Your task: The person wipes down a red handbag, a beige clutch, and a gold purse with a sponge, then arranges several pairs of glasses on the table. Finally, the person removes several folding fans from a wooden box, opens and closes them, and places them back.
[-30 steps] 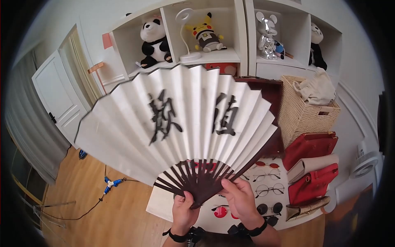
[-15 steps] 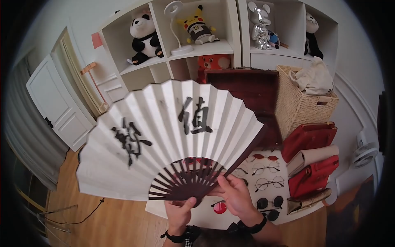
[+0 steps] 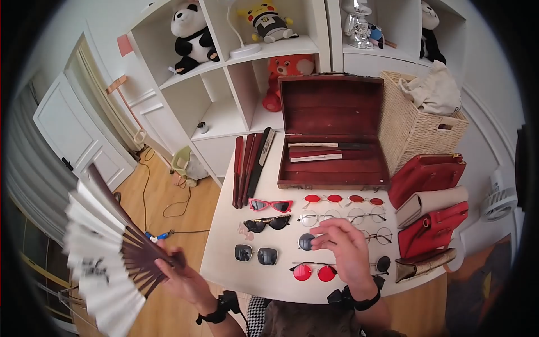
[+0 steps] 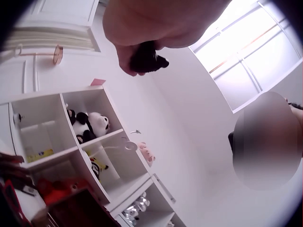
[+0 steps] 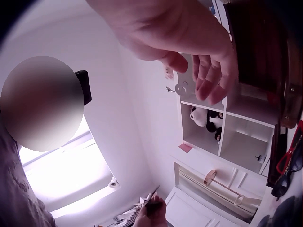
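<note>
In the head view, my left hand (image 3: pixel 182 281) grips the dark pivot end of a spread folding fan (image 3: pixel 104 264). The fan's white pleated leaf tilts out past the table's left side, with black brushwork partly visible on it. The left wrist view shows only the fan's dark end (image 4: pixel 147 59) poking out of that hand. Over the front right of the table, my right hand (image 3: pixel 349 253) hovers with loosely bent fingers and nothing in them. It overlaps round dark sunglasses (image 3: pixel 306 241) in the head view. Red round sunglasses (image 3: pixel 314 273) lie just left of its wrist.
On the white table (image 3: pixel 224 269) lie several folded fans (image 3: pixel 241 168), cat-eye sunglasses (image 3: pixel 268 223) and square sunglasses (image 3: pixel 255 254). An open dark red suitcase (image 3: pixel 331 106) stands at the back, holding more folded fans. Handbags (image 3: pixel 429 180) line the right edge beside a woven basket (image 3: pixel 418 135).
The fan, earlier held by both hands before me, has swung left and down in my left hand. My right hand has let go of it. The table is now uncovered.
</note>
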A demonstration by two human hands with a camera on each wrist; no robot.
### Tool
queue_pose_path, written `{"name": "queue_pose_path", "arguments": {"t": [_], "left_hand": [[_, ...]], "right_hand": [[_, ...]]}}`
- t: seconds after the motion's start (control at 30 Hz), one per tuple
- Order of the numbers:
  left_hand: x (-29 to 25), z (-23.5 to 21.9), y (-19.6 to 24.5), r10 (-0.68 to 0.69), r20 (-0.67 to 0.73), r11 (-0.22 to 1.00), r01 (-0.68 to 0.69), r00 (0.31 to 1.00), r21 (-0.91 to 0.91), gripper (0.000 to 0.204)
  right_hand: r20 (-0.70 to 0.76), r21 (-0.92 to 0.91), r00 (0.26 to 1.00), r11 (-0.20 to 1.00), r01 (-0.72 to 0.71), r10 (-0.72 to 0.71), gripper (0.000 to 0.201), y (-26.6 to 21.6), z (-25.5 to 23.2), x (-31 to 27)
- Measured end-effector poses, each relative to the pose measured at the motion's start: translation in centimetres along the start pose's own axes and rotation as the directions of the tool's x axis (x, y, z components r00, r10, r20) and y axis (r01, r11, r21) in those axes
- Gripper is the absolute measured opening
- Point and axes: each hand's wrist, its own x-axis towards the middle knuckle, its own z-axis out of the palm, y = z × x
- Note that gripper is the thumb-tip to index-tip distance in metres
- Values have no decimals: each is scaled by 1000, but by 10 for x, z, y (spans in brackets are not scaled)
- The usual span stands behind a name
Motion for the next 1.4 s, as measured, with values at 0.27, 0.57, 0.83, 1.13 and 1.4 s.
{"name": "queue_pose_path", "arguments": {"t": [0.27,0.57,0.83,1.13,1.4], "left_hand": [[-51,24,15,-739,650,555,705,175,441,30],[-76,22,-12,-823,491,551,613,286,567,21],[-84,34,-13,-742,415,634,753,527,177,14],[-78,28,-15,-711,452,686,674,539,275,34],[-77,27,-20,-650,516,723,664,559,192,35]], "right_hand": [[289,-403,925,908,-116,247,31,4,28,-12],[165,-344,975,935,-82,146,27,10,14,-18],[15,169,999,985,-41,39,25,13,16,-9],[-178,331,983,939,94,-35,26,9,20,-11],[-150,353,988,935,25,30,27,11,11,-9]]}}
